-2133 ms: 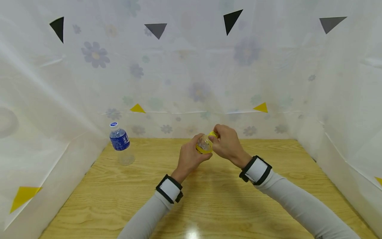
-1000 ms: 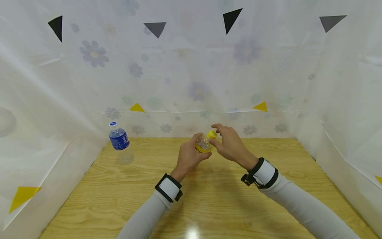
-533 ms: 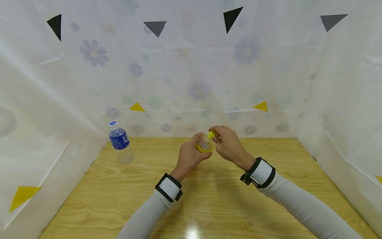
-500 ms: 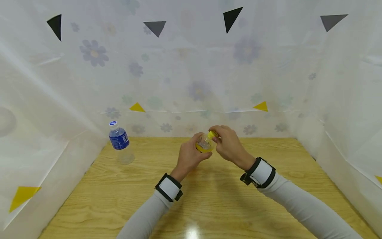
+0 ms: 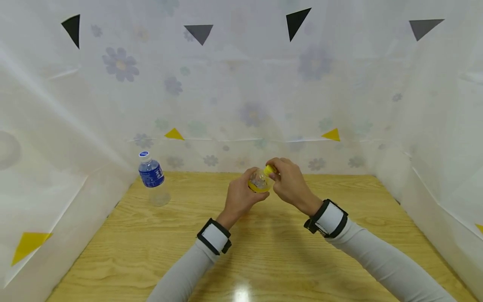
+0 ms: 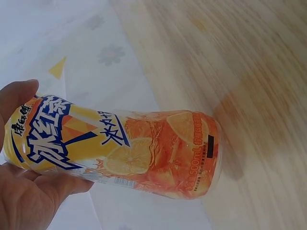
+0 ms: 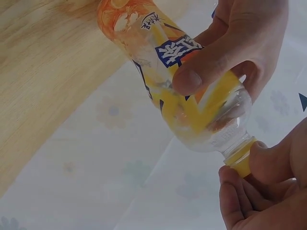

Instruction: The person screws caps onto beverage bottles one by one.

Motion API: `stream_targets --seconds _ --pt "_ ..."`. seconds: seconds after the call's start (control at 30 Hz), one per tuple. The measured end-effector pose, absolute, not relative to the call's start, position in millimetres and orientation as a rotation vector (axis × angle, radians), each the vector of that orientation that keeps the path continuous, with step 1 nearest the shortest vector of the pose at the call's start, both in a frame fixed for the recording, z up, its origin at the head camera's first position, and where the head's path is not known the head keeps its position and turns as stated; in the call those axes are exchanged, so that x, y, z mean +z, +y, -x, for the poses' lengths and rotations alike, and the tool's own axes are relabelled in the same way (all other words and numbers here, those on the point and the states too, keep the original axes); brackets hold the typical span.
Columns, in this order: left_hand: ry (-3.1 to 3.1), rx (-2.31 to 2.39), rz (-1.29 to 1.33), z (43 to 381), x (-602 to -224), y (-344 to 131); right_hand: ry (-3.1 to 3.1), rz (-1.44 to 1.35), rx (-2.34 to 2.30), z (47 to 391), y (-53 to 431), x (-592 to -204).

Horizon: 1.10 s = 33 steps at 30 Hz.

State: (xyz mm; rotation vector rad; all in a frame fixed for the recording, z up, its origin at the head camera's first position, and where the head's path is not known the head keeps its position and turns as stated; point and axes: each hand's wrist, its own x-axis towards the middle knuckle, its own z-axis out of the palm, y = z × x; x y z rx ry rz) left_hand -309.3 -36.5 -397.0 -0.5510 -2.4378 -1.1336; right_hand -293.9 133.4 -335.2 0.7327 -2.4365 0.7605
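Note:
An iced tea bottle (image 6: 158, 148) with a yellow and orange label is gripped round its upper body by my left hand (image 5: 241, 193). Its clear shoulder (image 7: 225, 124) looks see-through above the label. The yellow cap (image 7: 240, 158) sits on the neck, pinched between the thumb and fingers of my right hand (image 5: 290, 182). In the head view the bottle tilts to the right at its top, and my left hand hides much of its body. A second bottle (image 5: 152, 174), with a blue label and white cap, stands upright on the left, apart from both hands.
A wooden table (image 5: 143, 251) lies beneath the hands. Pale flowered sheeting (image 5: 234, 92) rises behind it and along both sides, with black, grey and yellow triangles on it.
My right hand's fingers came off the cap about a second ago and then closed on it again. The left hand keeps its grip on the iced tea bottle.

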Motion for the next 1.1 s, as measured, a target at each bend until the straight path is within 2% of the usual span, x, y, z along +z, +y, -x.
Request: stream_targets --seconds 1.1 --pt "-2.445 -1.128 0.554 309.3 -398.3 -33.7 -2.447 -0.652 0.729 298.3 134.8 -336.6"
